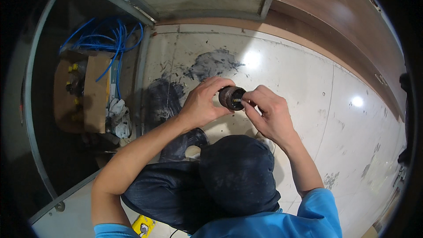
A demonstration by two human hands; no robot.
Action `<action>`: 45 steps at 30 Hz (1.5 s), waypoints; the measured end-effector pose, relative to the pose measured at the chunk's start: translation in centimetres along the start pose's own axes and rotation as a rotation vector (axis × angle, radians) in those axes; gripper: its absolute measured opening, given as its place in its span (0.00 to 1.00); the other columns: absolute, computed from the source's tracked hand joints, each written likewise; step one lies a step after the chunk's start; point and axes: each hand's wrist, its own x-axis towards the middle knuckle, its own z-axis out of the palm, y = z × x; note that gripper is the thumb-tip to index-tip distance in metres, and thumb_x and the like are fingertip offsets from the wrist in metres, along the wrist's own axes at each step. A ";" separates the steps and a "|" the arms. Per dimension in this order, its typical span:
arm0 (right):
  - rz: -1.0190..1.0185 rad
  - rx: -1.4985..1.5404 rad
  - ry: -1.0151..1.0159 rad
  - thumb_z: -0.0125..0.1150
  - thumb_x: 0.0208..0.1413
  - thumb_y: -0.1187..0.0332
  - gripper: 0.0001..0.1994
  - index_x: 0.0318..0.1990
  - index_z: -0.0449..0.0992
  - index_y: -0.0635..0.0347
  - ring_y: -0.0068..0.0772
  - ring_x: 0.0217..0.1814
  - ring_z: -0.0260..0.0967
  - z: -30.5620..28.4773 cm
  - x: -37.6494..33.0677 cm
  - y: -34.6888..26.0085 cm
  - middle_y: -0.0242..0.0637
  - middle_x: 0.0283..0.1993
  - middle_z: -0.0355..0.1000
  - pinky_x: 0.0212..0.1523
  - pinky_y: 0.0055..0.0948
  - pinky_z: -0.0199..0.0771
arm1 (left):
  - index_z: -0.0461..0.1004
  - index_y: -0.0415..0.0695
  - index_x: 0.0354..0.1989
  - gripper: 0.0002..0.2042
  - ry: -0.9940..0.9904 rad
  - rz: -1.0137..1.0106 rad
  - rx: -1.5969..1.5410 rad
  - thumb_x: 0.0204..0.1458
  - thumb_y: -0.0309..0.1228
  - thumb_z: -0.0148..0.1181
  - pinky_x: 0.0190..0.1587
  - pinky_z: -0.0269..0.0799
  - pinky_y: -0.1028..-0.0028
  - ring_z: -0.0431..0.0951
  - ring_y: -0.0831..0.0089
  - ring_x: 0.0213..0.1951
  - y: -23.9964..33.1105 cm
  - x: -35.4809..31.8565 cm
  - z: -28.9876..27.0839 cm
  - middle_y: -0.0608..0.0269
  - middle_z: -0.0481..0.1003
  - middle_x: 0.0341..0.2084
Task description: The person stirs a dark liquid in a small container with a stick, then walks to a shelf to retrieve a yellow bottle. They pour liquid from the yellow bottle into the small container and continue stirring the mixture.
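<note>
A short dark cylinder (pixel 227 98) with a brownish, worn-looking side and a hollow black end sits between my hands, above the floor. My left hand (pixel 202 104) grips it from the left, the fingers over its far side and the thumb at the near side. The open end is turned to the right. There, my right hand (pixel 272 113) pinches with thumb and forefinger at a small pale piece (pixel 238 100) that reaches into the opening. The fingertips hide most of this piece, so its kind is unclear.
A cardboard box (pixel 96 94) with yellow-capped bottles stands at left, under coiled blue hose (pixel 116 39). Beside it lies a crumpled white bag (pixel 120 119). Black smears (pixel 213 64) mark the tiled floor. A brown panel (pixel 339 26) borders the far right; a yellow packet (pixel 143 225) lies near me.
</note>
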 end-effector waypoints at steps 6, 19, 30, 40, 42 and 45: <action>0.032 0.007 -0.025 0.70 0.55 0.75 0.06 0.40 0.82 0.60 0.45 0.31 0.76 0.2 -0.7 0.6 0.40 0.34 0.74 0.32 0.40 0.76 | 0.77 0.47 0.61 0.33 -0.036 -0.009 0.008 0.43 0.30 0.84 0.61 0.75 0.62 0.79 0.58 0.58 -0.2 0.4 0.2 0.59 0.79 0.56; 0.026 -0.194 -0.016 0.70 0.56 0.74 0.05 0.40 0.83 0.60 0.45 0.32 0.77 1.1 -1.6 1.5 0.41 0.33 0.77 0.33 0.38 0.77 | 0.77 0.50 0.63 0.35 -0.081 -0.076 0.011 0.43 0.29 0.84 0.56 0.76 0.63 0.80 0.62 0.58 -0.3 0.3 0.5 0.62 0.81 0.56; 0.055 -0.041 0.120 0.68 0.54 0.75 0.04 0.37 0.83 0.57 0.44 0.33 0.79 2.4 -2.3 1.9 0.38 0.33 0.77 0.33 0.38 0.80 | 0.77 0.49 0.61 0.34 -0.113 -0.149 0.012 0.42 0.28 0.83 0.62 0.73 0.60 0.78 0.56 0.60 -0.4 0.3 0.8 0.60 0.82 0.56; 0.099 -0.129 -0.015 0.68 0.56 0.71 0.03 0.37 0.84 0.57 0.47 0.34 0.79 2.7 -2.5 2.7 0.40 0.34 0.78 0.35 0.41 0.80 | 0.78 0.51 0.62 0.35 -0.144 -0.192 0.038 0.41 0.30 0.85 0.61 0.73 0.61 0.78 0.58 0.59 -0.4 0.2 1.0 0.61 0.81 0.56; 0.124 0.033 0.049 0.68 0.57 0.71 0.04 0.38 0.84 0.57 0.47 0.34 0.79 3.0 -2.6 2.7 0.40 0.33 0.78 0.35 0.41 0.79 | 0.77 0.52 0.64 0.36 -0.160 -0.185 0.057 0.42 0.30 0.85 0.59 0.74 0.62 0.78 0.60 0.59 -0.5 0.2 1.0 0.62 0.81 0.57; 0.112 -0.047 0.069 0.68 0.57 0.71 0.04 0.38 0.84 0.58 0.47 0.33 0.78 3.1 -2.7 2.9 0.41 0.33 0.77 0.35 0.41 0.79 | 0.77 0.51 0.64 0.36 -0.182 -0.190 0.066 0.41 0.30 0.85 0.60 0.74 0.61 0.78 0.59 0.60 -0.8 0.2 1.2 0.61 0.81 0.58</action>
